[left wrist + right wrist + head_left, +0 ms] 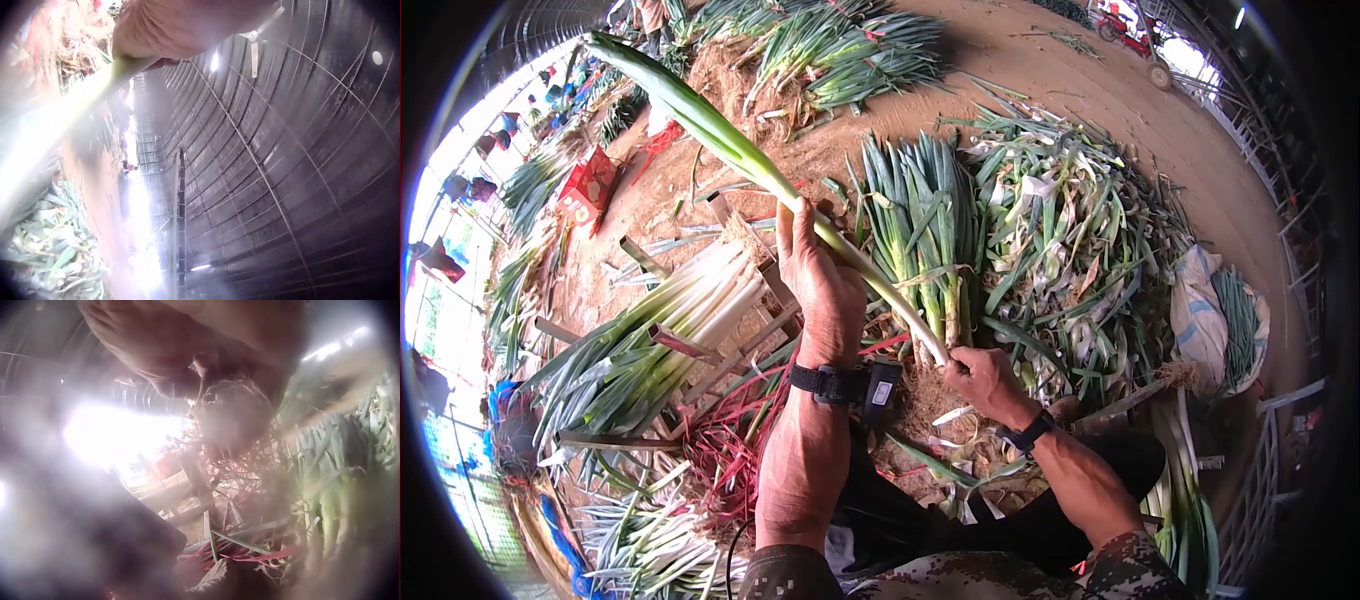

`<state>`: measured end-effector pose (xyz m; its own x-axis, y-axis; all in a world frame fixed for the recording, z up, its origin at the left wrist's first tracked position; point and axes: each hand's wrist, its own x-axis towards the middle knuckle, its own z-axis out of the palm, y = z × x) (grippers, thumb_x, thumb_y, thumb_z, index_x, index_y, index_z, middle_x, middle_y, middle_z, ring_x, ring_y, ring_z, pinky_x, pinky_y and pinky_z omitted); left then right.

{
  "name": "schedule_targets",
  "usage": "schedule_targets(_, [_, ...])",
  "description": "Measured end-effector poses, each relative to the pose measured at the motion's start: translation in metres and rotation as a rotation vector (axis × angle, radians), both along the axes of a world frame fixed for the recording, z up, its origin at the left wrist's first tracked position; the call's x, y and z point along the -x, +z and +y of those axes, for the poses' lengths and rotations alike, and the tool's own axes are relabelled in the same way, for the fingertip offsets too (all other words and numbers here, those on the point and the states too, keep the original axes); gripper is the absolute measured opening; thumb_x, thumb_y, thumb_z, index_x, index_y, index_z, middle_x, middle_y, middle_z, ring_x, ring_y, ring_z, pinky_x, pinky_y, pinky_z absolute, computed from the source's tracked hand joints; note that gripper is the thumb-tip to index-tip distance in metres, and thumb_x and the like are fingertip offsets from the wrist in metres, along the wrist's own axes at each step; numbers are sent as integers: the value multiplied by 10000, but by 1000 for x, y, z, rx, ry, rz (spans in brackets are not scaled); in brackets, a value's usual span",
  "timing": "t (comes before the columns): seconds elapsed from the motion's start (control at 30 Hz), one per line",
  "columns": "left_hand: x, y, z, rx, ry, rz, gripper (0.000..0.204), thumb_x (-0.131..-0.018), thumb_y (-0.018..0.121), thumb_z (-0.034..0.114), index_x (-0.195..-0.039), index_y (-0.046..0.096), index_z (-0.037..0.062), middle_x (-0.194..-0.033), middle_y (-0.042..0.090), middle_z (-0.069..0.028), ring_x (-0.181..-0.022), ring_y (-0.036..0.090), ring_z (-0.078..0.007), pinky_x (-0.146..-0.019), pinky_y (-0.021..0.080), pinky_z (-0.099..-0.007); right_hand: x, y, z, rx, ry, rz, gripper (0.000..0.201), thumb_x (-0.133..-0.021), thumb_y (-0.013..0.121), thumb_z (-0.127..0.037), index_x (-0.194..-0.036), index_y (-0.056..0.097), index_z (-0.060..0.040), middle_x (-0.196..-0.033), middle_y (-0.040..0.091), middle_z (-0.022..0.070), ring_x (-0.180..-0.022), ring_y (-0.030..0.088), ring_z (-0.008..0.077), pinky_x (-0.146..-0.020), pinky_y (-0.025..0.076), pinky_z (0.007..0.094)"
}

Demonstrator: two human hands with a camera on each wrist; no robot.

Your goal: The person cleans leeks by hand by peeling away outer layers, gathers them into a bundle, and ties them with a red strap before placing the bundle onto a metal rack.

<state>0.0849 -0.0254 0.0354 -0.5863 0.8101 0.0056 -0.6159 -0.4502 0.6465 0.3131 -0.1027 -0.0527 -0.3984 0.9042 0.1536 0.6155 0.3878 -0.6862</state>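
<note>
One long green onion (pixel 735 150) slants across the head view, leaves to the upper left and white root end to the lower right. My left hand (pixel 825 290) grips its middle; the left wrist view shows the pale stalk (pixel 81 103) running from under that hand (pixel 172 28). At the root end my right hand (pixel 995 385) pinches the onion with curled fingers. In the right wrist view, the blurred, hairy root end (pixel 234 419) shows under the fingers of that hand (pixel 200 337). Just beyond, unpeeled green onions (pixel 920 230) lie in a bundle.
Stripped leaves (pixel 1070 230) form a heap at right, beside a white sack (pixel 1200 310). Cleaned onions (pixel 690 310) lie on a rack at left with upright posts, near tangled red ties (pixel 735 450). More onion piles (pixel 840 60) lie at the back.
</note>
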Motion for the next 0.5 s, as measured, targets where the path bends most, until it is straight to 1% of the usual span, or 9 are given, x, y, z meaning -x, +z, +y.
schedule_targets(0.07, [4, -4, 2, -2, -20, 73, 359, -974, 616, 314, -1285, 527, 157, -996, 601, -64, -834, 571, -175, -701, 505, -326, -2, -9, 2, -65, -15, 13, 111, -835, 636, -106, -796, 610, -6, -711, 599, 225, -701, 633, 420, -556, 479, 418])
schedule_targets(0.1, [5, -4, 3, -3, -2, 58, 349, -976, 612, 314, -1277, 530, 157, -999, 602, -64, -838, 571, -176, -699, 507, -326, -3, -12, 0, -45, -25, 33, 107, -854, 619, -104, -848, 638, 1, -719, 616, 218, -673, 641, 373, -565, 481, 395])
schedule_targets(0.17, [8, -3, 5, -7, 32, 28, 329, -982, 605, 315, -1261, 535, 156, -1007, 603, -63, -847, 571, -178, -696, 511, -327, -4, -12, -2, -5, -46, 73, 170, -890, 585, -100, -953, 693, 14, -735, 649, 202, -618, 656, 277, -582, 486, 349])
schedule_targets(0.27, [16, -10, 9, -22, 11, 22, 318, -987, 596, 308, -1259, 535, 157, -1026, 606, -63, -852, 569, -178, -693, 514, -330, -6, -1, -7, 221, -92, 234, 213, -908, 607, -131, -1024, 697, 24, -777, 691, 160, -670, 661, 174, -628, 503, 309])
schedule_targets(0.37, [20, -11, 10, -41, 8, 9, 320, -987, 596, 304, -1262, 528, 156, -1048, 610, -63, -849, 564, -182, -703, 508, -336, -10, 4, -8, 180, -129, 261, 209, -924, 602, -178, -1001, 689, -4, -722, 651, 159, -668, 656, 148, -616, 500, 327])
schedule_targets(0.47, [19, -9, 7, -39, -14, 18, 337, -987, 597, 306, -1272, 511, 146, -1067, 605, -73, -863, 563, -186, -715, 504, -338, -11, 19, -9, 176, -34, 228, 232, -927, 610, -207, -1004, 684, -1, -726, 652, 158, -668, 666, 162, -614, 500, 333])
schedule_targets(0.5, [18, -8, 6, -39, -12, 29, 342, -988, 596, 308, -1274, 508, 143, -1072, 603, -77, -865, 562, -186, -715, 503, -338, -11, 18, -9, 176, -32, 211, 222, -918, 618, -198, -998, 681, -1, -729, 651, 164, -665, 671, 183, -610, 500, 337])
